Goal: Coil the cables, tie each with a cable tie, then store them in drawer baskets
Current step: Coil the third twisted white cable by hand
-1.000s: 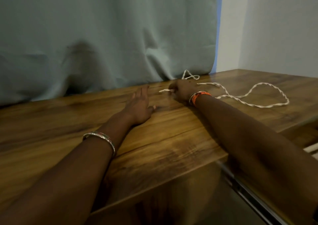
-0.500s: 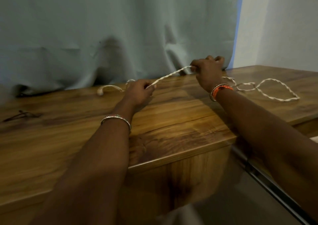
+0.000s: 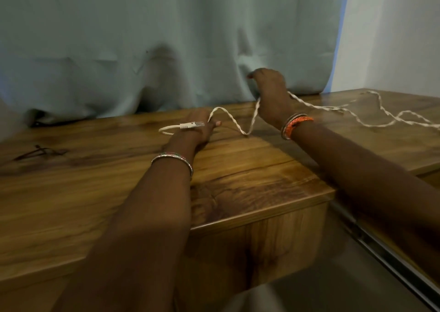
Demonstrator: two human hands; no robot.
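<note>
A wooden table (image 3: 238,180) with dark grain fills the lower and middle part of the frame. Behind it a grey-green curtain (image 3: 142,37) hangs across the upper part and touches the tabletop. A white wall (image 3: 392,30) stands at the upper right.

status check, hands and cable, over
Left hand low on the wooden table, holding white cable near its plug. Right hand raised, gripping cable further along. Rest trails right, uncoiled. Dark ties lie far left.
</note>
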